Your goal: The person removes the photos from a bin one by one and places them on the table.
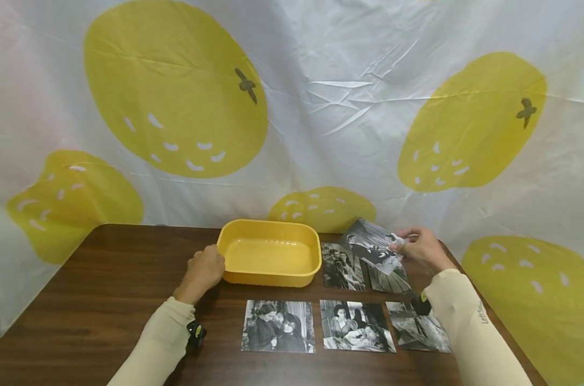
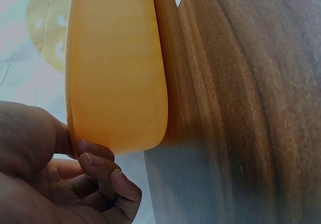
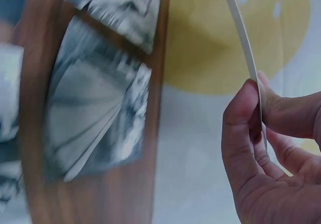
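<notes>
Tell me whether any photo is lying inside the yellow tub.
No, the yellow tub is empty inside; the black-and-white photos lie on the table beside it, and the right hand holds one.

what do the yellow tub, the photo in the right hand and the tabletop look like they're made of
The yellow tub looks like moulded plastic: one even colour, rounded rim, soft sheen, the left hand gripping its rim. The photo pinched by the right hand seems to be thin printed card or photo paper; the right wrist view shows it bending edge-on. The table shows dark wood grain, possibly laminate.
</notes>
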Demonstrator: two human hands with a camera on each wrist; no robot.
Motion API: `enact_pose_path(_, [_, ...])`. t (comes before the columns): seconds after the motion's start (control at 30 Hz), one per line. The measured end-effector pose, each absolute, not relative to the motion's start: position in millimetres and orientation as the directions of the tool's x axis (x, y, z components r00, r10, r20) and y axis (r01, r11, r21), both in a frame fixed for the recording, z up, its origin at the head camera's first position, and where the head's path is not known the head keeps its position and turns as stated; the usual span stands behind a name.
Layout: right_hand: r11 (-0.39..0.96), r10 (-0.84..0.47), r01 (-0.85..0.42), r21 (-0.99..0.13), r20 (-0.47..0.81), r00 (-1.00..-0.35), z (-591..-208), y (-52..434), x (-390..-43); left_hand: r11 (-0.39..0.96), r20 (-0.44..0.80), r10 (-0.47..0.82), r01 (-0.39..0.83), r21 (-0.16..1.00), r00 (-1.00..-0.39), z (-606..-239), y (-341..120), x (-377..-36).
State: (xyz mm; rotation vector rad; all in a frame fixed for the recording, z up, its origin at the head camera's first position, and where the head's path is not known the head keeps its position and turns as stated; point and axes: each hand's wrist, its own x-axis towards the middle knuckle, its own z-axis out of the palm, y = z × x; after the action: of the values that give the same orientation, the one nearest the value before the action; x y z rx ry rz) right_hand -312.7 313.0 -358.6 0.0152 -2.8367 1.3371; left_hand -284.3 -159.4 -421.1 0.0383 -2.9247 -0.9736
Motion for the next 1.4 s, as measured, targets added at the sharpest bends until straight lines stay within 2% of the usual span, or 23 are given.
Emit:
enact_pose_path(0.2, [0.574, 0.124, 0.053, -0.817, 0.023, -0.992, -378, 349, -299, 0.801, 0.043, -0.035, -0.002, 0.598, -0.998, -420, -159, -284])
enact_pose_path(0.43, [0.409, 0.271, 0.193, -0.892, -0.084, -0.959, -401, 383, -286, 0.8, 0.04, -0.031, 0.0, 0.6, -0.999, -420, -160, -285])
enact_pose_path(0.73, [0.249, 0.355, 0.192, -0.949, -0.096, -0.93, -419, 397, -274, 0.801, 0.042, -0.033, -0.002, 0.599, -0.999, -420, -161, -285])
enact_pose_path(0.8, [0.25, 0.377, 0.212, -0.945, -0.106, -0.92, -420, 398, -273, 0.8, 0.039, -0.031, -0.002, 0.6, -0.999, -420, -161, -285])
enact_pose_path(0.93, [0.336, 0.395, 0.25, -0.908, -0.105, -0.913, -421, 400, -271, 0.798, 0.036, -0.028, -0.001, 0.603, -0.999, -420, -161, -285])
enact_pose_path(1.03, [0.476, 0.386, 0.267, -0.838, -0.074, -0.92, -422, 405, -269, 0.799, 0.038, -0.028, 0.001, 0.602, -0.999, -420, -161, -285])
enact_pose_path(1.23, [0.769, 0.368, 0.307, -0.56, -0.004, -0.93, -425, 416, -270, 0.794, 0.031, -0.022, 0.001, 0.607, -0.999, -419, -161, -286])
enact_pose_path(1.4, [0.801, 0.401, 0.378, -0.464, -0.052, -0.914, -429, 422, -270, 0.794, 0.025, -0.015, 0.004, 0.608, -1.0, -418, -161, -288])
